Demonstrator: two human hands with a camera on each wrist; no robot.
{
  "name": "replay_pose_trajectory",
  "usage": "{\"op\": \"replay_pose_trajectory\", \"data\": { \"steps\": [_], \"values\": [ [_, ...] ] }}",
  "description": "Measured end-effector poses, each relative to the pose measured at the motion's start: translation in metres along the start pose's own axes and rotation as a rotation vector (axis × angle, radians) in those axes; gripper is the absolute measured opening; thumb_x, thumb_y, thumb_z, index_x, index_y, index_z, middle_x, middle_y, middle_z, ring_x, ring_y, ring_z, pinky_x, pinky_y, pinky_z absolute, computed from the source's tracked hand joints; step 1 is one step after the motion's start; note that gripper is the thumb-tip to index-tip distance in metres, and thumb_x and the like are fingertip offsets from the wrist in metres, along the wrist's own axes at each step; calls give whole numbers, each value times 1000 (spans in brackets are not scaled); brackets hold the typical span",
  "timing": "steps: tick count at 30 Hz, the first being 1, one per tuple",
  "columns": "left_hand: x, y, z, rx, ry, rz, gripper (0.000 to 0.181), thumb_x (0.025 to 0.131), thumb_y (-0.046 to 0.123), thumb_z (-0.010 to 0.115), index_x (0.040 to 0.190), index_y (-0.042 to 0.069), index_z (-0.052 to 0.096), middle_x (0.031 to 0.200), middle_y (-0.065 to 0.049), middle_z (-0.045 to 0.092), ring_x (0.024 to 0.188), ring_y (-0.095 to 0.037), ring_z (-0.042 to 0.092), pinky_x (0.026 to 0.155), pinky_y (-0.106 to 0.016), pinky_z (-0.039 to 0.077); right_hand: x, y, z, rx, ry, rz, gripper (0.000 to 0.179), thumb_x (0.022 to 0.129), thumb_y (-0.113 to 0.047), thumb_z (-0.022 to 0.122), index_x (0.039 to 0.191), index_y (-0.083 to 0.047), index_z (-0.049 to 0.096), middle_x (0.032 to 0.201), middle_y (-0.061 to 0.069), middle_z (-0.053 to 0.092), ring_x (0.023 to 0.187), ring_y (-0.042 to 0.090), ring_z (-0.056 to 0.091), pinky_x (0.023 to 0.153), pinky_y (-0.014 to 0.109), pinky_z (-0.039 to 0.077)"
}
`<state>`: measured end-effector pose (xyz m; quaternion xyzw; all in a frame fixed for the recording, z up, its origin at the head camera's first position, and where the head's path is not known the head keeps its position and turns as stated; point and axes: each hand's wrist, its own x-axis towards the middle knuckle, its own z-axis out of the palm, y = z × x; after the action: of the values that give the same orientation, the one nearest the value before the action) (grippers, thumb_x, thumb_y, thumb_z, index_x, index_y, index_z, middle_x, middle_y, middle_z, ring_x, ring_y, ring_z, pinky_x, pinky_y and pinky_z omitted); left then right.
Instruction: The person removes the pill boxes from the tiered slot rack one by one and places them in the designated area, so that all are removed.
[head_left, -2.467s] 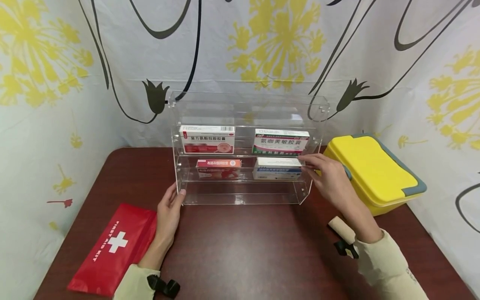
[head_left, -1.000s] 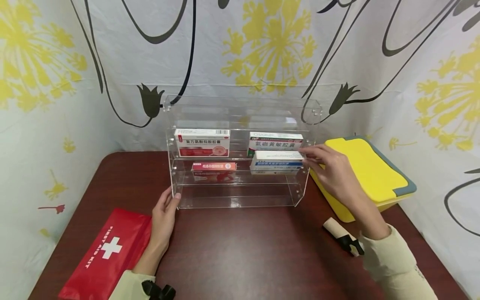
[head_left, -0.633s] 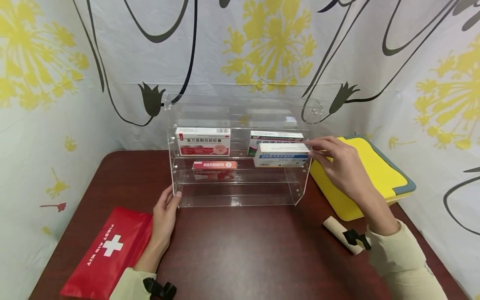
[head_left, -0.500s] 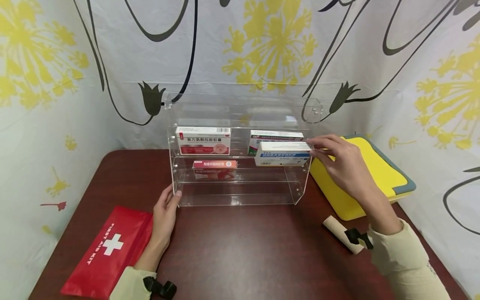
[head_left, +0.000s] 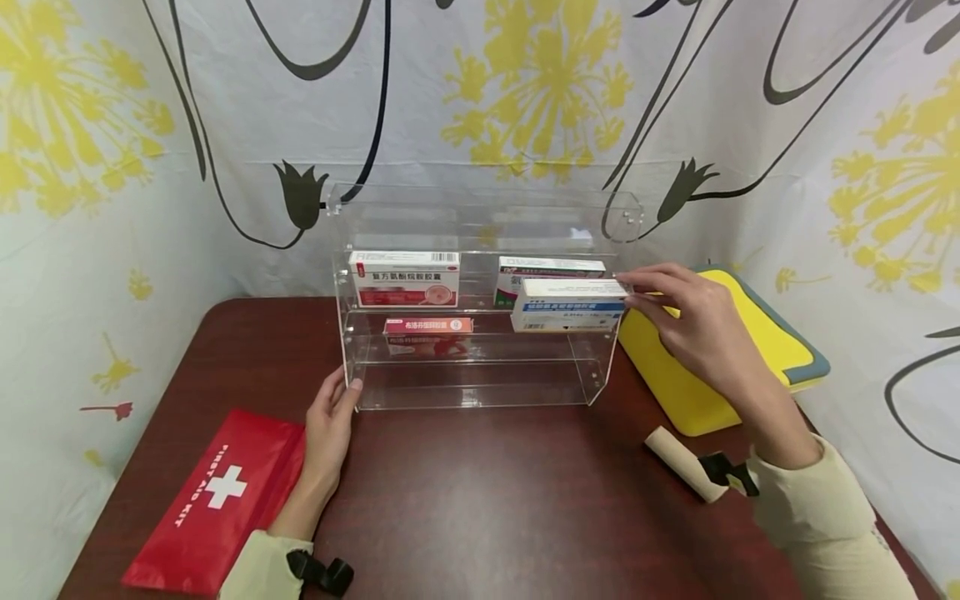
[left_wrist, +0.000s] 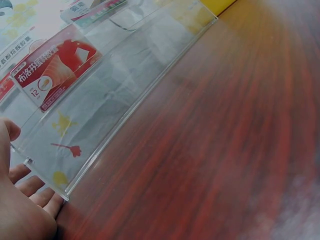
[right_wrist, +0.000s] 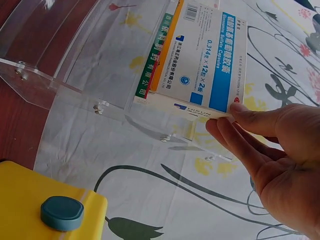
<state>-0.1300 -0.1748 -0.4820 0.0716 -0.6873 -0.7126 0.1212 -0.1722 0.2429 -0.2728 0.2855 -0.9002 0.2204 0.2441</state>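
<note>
My right hand (head_left: 701, 333) pinches a white-and-blue medicine box (head_left: 572, 317) by its right end, thumb on its printed face in the right wrist view. The box is held in front of the clear acrylic display rack (head_left: 471, 397), partly covering a green-and-white medicine box (head_left: 551, 267) on the shelf behind. My left hand (head_left: 328, 433) grips the rack's left side panel near the table, thumb inside and fingers outside in the left wrist view. A white-and-red medicine box (head_left: 406, 285) stands on the upper left shelf. Below it stands a red-orange medicine box (head_left: 429, 327).
A red first aid pouch (head_left: 217, 500) lies on the dark wooden table (head_left: 465, 508) at the left. Right of the rack stands a yellow box with grey-blue trim (head_left: 750, 312). A beige roll (head_left: 684, 463) lies near the right forearm. Patterned cloth (head_left: 465, 108) hangs behind.
My right hand has raised the white-and-blue medicine box off the lower right shelf, up and slightly right, forward of the rack. The left hand keeps its grip on the rack.
</note>
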Motion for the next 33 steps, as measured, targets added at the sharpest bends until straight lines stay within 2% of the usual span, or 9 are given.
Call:
{"op": "replay_pose_trajectory", "data": {
  "steps": [13,19,27,33],
  "values": [
    [-1,2,-2,3,-12,-8,50,100,32,57,145,14,47,139,-7,53,125,-20,52,95,-22,44,-5,-4,0,17,-61,-3,38,80,6,76,116,-6,72,110,5,68,89,16,66,77,3,42],
    [-1,2,-1,-5,-19,-7,49,100,32,58,144,14,48,139,-6,53,125,-21,52,99,-30,44,-10,-4,4,13,-108,-15,38,80,3,77,116,-9,72,105,1,69,82,14,66,71,7,44],
    [-1,2,-2,-2,-18,-4,50,100,32,58,145,13,47,139,-7,53,125,-20,51,97,-25,44,-16,-1,10,58,-153,-33,39,79,2,79,113,-14,74,101,-5,69,76,7,56,63,12,43],
    [-1,2,-1,-13,-18,1,50,100,31,58,144,12,48,140,-8,53,126,-21,50,96,-20,43,-21,1,13,58,-184,-20,37,80,1,79,114,-13,74,102,-4,70,77,7,57,61,13,44]
  ]
}}
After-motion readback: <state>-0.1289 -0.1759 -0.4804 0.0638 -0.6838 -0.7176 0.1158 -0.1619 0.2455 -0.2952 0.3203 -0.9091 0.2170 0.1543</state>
